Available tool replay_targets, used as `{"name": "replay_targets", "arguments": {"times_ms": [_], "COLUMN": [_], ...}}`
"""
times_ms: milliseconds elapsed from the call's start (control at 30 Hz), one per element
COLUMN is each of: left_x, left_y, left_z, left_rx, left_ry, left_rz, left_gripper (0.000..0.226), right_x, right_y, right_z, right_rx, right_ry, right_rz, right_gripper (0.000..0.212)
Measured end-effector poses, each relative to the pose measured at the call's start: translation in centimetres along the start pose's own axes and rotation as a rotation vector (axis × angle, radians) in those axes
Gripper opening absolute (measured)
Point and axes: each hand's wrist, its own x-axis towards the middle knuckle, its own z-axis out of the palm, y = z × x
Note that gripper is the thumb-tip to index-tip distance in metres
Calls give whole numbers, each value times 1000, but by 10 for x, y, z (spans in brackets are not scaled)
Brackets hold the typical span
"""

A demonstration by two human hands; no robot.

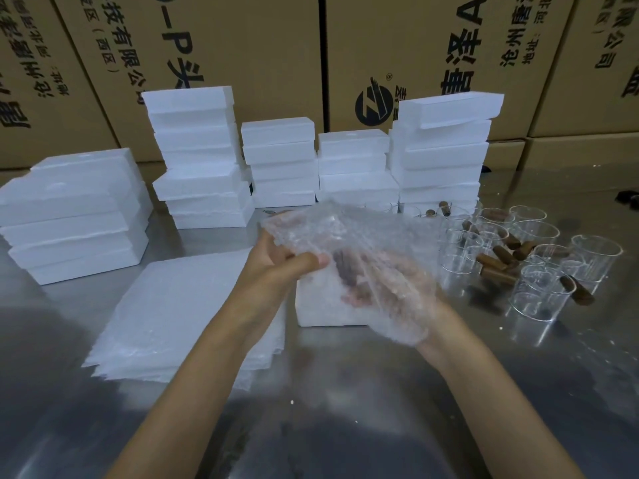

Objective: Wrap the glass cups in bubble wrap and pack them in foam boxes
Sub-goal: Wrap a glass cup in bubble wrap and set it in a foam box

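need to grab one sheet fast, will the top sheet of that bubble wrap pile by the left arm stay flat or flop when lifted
Probably flop: the sheet held in both hands sags and crumples around them. Likely very light too, since the thin sheets in the pile lie with uneven, ragged edges. A quick grab might drag neighbouring sheets along.
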Motion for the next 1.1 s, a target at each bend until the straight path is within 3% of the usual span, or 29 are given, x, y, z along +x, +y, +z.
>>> {"name": "replay_targets", "arguments": {"times_ms": [133,233,300,400,467,500,567,633,700,933,1100], "left_x": [4,5,6,6,5,5,2,-1,-3,-10,-12], "left_y": [5,7,6,3,-1,-3,-7,-10,-11,-1,-4], "left_z": [-3,-6,-6,-3,-1,1,4,8,11,14,15], "left_rx": [-236,-332,-378,-390,-340,-292,-169,-85,-54,296,518], "left_ry": [56,75,106,65,3,-35,-128,-188,-211,-306,-368], "left_rz": [-7,-15,-36,-56,-81,-106,-172,-255,-323,-335,-246], "left_gripper": [72,64,56,58,59,58,63,77,84,46,62], "right_x": [-1,-1,-1,-1,-1,-1,-2,-1,0,-13,-26], "right_y": [-14,-6,-4,2,6,6,4,2,1,3,15], "right_z": [-16,-20,-15,-2,1,3,1,-5,-10,-9,-14], "right_rx": [262,40,-22,71,120,146,216,144,5,-226,-467], "right_ry": [303,490,360,-50,-111,-67,103,289,387,382,323], "right_rz": [-377,-378,-274,-162,-139,-165,-236,-262,-285,-413,-445], "right_gripper": [24,36,39,23,50,56,40,16,13,10,26]}}
